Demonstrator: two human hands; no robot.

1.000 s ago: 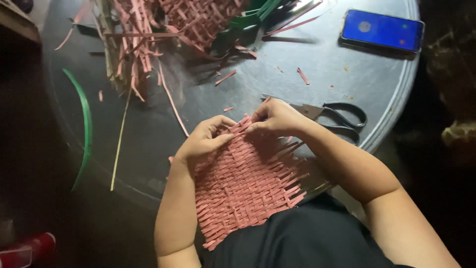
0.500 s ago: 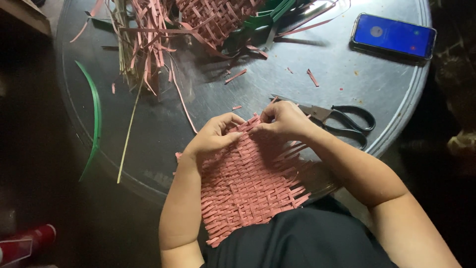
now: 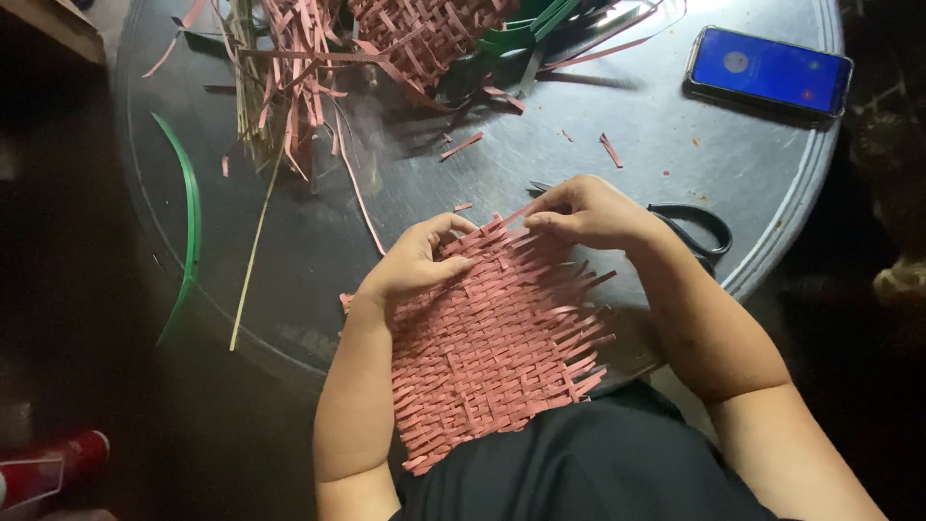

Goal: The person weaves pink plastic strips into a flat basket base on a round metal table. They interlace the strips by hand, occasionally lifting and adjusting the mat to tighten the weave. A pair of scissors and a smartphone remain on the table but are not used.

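A woven mat of pink strips (image 3: 502, 338) lies on the near edge of a round metal table (image 3: 405, 193) and hangs over my lap. My left hand (image 3: 417, 259) presses down on the mat's far left corner, fingers curled over the strip ends. At the mat's far edge my right hand (image 3: 584, 210) pinches a pink strip end. Loose strip ends stick out along the mat's right and near sides.
Black-handled scissors (image 3: 696, 227) lie just behind my right wrist. A phone with a lit blue screen (image 3: 770, 72) sits at the far right. A heap of pink strips and another woven piece (image 3: 386, 39) lies at the back, with green strips (image 3: 188, 222) on the left.
The view has shifted slightly. Both hands stay at the mat's far edge, with small finger movements on the strip ends.
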